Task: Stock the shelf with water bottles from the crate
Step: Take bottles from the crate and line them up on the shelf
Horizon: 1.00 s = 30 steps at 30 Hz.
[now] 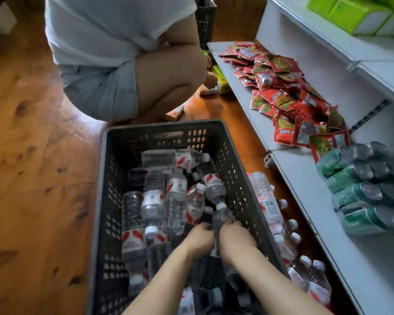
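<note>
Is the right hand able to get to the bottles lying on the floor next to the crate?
Probably yes. The right hand is down in the crate, gripping a bottle there. The floor bottles lie just past the crate's right wall, with nothing covering them, so it must lift over that wall.

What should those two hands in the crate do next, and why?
Probably lift the water bottle out of the dark crate towards the white shelf on the right: the left hand and the right hand already grip it together.
</note>
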Motion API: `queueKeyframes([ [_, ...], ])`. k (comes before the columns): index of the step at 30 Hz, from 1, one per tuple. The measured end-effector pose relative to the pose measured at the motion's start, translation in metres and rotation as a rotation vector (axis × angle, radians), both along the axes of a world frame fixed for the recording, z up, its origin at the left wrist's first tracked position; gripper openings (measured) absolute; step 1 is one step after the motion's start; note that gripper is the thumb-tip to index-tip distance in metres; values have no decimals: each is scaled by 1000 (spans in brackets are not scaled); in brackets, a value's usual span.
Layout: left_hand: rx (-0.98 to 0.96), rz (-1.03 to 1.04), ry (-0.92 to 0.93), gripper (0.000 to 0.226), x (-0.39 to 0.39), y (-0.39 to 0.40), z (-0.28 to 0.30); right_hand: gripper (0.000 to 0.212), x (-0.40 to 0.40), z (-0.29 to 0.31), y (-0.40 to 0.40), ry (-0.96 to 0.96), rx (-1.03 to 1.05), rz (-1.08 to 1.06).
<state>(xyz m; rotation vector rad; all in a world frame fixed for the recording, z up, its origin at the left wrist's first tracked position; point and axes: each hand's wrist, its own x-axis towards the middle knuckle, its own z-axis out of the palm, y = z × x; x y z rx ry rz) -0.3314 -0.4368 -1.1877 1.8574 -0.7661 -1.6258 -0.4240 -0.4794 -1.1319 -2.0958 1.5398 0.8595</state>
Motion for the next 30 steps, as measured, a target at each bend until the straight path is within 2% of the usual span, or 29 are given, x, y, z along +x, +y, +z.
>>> queueKeyframes([
  [3, 29, 138, 125, 18, -15, -6, -11, 74, 3, -4, 4, 16, 19, -34],
  [5, 62, 195, 117, 29, -22, -9, -15, 74, -3, -4, 4, -11, 34, -43],
  [8, 121, 151, 66, 42, -27, -11, -19, 77, -16, -4, 6, -87, 74, -83],
  [12, 139, 145, 25, 27, -39, -8, -19, 82, -36, -1, 10, -229, 129, -198],
  [17, 148, 139, -139, 35, -41, -7, -11, 83, -48, 6, 18, -296, 168, -256],
  [22, 107, 176, -205, 70, -32, -1, -5, 81, -55, 17, 28, -322, 117, -204],
  [24, 96, 243, -148, 63, -32, 0, 3, 79, -58, 27, 32, -356, 91, -180],
  [28, 114, 422, 150, 32, -24, -5, 41, 90, -57, 58, 37, -355, -15, -132],
  [30, 88, 426, 204, 35, -15, -10, 64, 83, -56, 82, 35, -399, -130, -118],
])
